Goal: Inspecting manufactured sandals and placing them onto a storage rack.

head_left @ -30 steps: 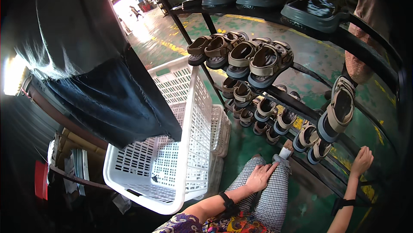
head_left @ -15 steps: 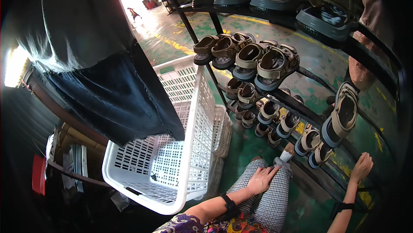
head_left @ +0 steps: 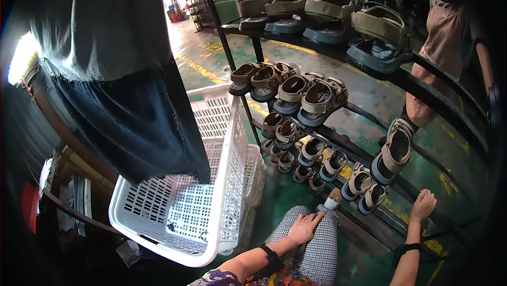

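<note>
My left hand lies flat with stretched fingers on my checked trousers, holding nothing. My right hand is raised at the right, its fingers curled in beside the end of a black rack rail; whether anything is inside them is hidden. Past my knees stands a black metal rack bearing strapped sandals in tan and grey on several levels. Nearest to my right hand is a single tan sandal at the end of the middle shelf. Bigger-looking sandals line the top shelf.
To my left is a large white perforated plastic basket, with more crates behind it. A dark cloth hangs over it. A co-worker in a pinkish apron stands beyond the rack. Yellow lines mark the green floor.
The view has tilted up and turned right, so the rack and basket sit lower and farther left. More of the co-worker shows. Both hands keep nearly the same pose.
</note>
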Available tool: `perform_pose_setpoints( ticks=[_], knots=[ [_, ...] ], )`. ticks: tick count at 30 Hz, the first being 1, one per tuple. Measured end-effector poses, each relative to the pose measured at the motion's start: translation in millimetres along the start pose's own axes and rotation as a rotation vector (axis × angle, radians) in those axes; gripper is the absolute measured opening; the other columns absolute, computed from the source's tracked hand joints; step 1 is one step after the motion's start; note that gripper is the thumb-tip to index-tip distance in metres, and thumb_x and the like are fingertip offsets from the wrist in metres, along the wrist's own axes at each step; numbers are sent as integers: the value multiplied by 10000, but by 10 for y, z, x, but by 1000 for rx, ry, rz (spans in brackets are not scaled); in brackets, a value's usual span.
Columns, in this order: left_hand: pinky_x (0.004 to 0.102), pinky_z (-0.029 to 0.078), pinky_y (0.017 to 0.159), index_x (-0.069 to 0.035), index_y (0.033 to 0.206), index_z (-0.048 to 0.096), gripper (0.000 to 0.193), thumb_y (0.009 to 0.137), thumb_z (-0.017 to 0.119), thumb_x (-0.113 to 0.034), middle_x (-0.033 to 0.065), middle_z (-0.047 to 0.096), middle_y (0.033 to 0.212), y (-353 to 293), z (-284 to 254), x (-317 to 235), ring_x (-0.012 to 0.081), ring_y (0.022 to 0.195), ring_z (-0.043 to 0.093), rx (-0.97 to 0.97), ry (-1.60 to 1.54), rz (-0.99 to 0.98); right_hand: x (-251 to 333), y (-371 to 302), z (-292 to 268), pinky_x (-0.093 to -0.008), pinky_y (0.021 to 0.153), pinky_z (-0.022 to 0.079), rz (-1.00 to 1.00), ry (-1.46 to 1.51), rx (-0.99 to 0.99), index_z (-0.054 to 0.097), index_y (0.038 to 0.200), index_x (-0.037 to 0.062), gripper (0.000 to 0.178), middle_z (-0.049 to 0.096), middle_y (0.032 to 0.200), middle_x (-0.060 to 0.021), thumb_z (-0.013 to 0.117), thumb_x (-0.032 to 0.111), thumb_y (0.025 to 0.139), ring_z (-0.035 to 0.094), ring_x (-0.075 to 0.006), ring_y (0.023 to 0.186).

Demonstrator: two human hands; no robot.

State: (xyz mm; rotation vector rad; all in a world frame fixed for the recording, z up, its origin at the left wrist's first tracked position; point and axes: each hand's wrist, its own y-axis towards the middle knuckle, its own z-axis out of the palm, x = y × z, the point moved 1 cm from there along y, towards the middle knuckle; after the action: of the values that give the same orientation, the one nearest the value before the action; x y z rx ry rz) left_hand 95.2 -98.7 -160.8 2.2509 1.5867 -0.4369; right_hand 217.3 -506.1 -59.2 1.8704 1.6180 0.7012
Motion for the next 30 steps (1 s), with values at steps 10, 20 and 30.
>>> perform_pose_setpoints(
  ticks=[10,20,30],
  knots=[
    [379,374,897,-53,1421,325,648,796,495,-69,108,566,970,-145,26,-40,250,947,564,-44,53,5,-17,26,-23,-409,753,405,-6,-28,99,580,796,55,266,586,815,-89,425,203,954,543,-284,810],
    [395,341,992,-49,1443,277,719,779,551,-88,124,550,1101,-369,14,-37,265,1065,534,-9,94,18,-30,-19,-12,-429,878,412,25,-37,180,620,918,74,309,619,936,-89,391,272,984,556,-293,922],
    [391,339,1025,-44,1407,339,680,758,542,-71,127,553,1155,-577,48,5,270,1104,535,-112,94,77,-26,-125,-115,-436,1056,315,-13,80,200,572,1172,127,297,584,1112,-96,496,316,957,509,-286,1120]
  ],
)
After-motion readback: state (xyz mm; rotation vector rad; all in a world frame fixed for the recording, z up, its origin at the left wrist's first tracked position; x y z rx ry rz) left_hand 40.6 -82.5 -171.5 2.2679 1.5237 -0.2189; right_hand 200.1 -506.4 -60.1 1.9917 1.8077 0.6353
